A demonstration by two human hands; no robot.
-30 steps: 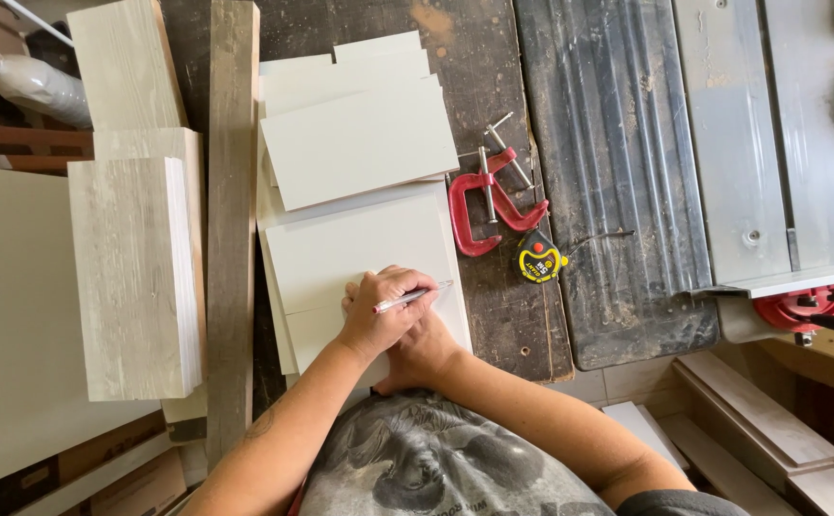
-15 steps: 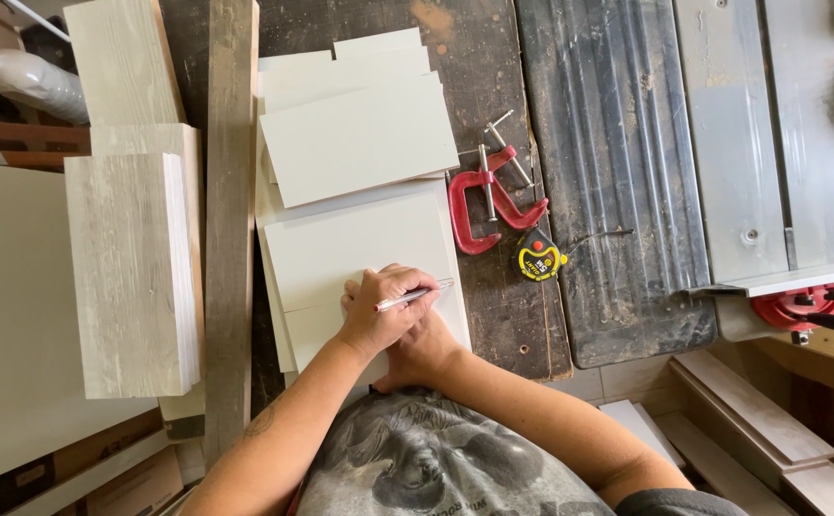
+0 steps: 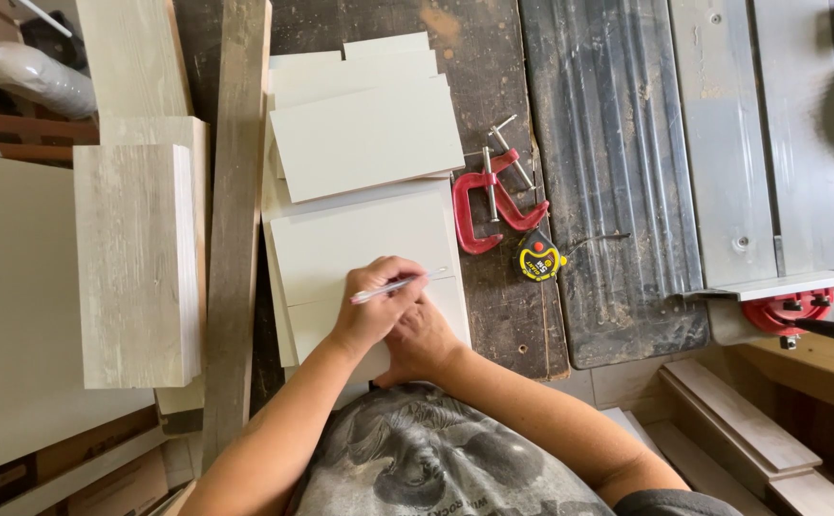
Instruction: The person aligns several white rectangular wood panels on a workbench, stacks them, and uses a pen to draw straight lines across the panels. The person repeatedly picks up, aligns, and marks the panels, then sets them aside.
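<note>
While the left hand (image 3: 374, 311) pinches a pen (image 3: 393, 286), fingers closed tight on the barrel, the tip points right and sits on or just above a pale panel (image 3: 360, 239) lying flat on the workbench (image 3: 474, 57). Whether the tip touches the surface cannot be told. The right hand (image 3: 424, 344) lies just beside and partly under the left, resting on the near part of the same panel. Its fingers are mostly hidden, so I cannot tell if they are curled or flat.

The step looks like marking: a faint line runs across the panel near the pen tip. A next stroke calls for the panel to be held steady under the right hand and for the pen to be kept level along that line.

More pale panels (image 3: 364, 139) are stacked beyond the marked one, overlapping its far edge. Two red clamps (image 3: 493, 196) lie just right of the panels, with a yellow tape measure (image 3: 538, 258) near them, its tape slightly out. A long plank (image 3: 235, 210) runs along the left side of the panels. Grey boards (image 3: 135, 258) are stacked further left, and a bottle (image 3: 40, 76) lies at the top left. A table saw (image 3: 770, 143) sits at the right, well apart from both hands.
</note>
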